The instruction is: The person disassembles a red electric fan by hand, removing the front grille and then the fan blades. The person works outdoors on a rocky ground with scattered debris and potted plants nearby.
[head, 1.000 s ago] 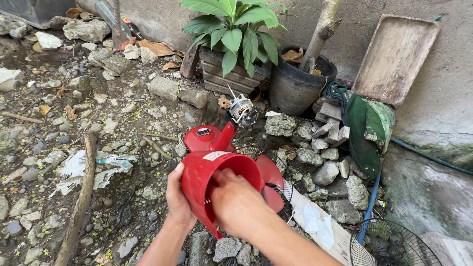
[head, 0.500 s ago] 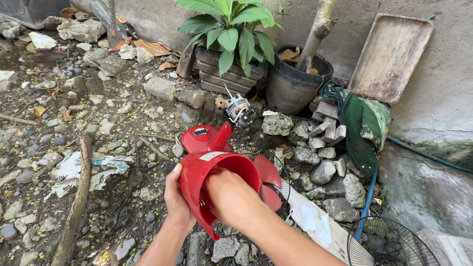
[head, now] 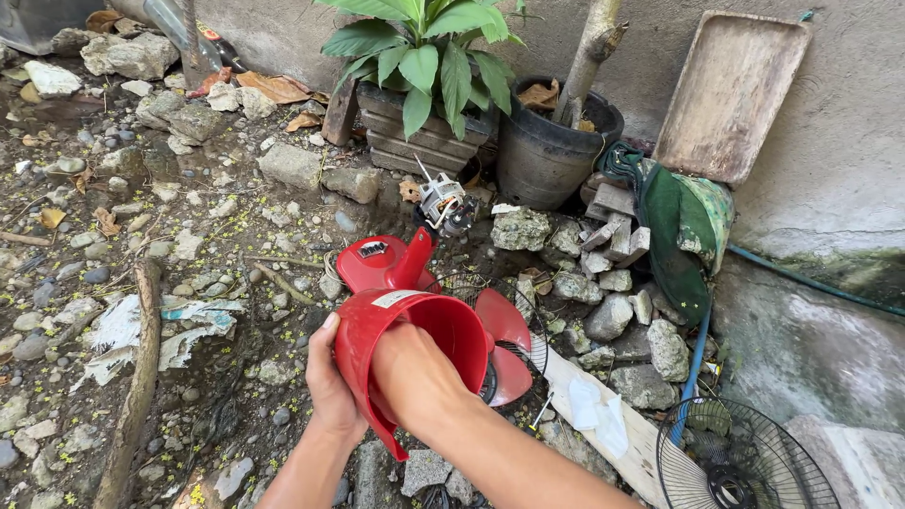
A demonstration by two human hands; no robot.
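The fingers of the left hand (head: pixel 330 386) wrap the outer left wall of a red, cup-shaped plastic fan motor housing (head: pixel 405 353), thumb up by its rim, grasping it and holding it above the ground; the right hand (head: pixel 415 377) is pushed into the housing's open mouth, its fingers hidden inside, so whether they are clenched or released I cannot tell; just behind the housing lies a red plastic fan neck piece (head: pixel 382 264), with red fan blades (head: pixel 504 344) inside a dark wire guard to the right; farther back a bare metal motor (head: pixel 445 205) rests on the stony ground (head: pixel 141 236), near a slatted planter with a broad-leaved green plant (head: pixel 419 141) and a black pot (head: pixel 551 151); a second wire fan guard (head: pixel 740 457) lies at the lower right.
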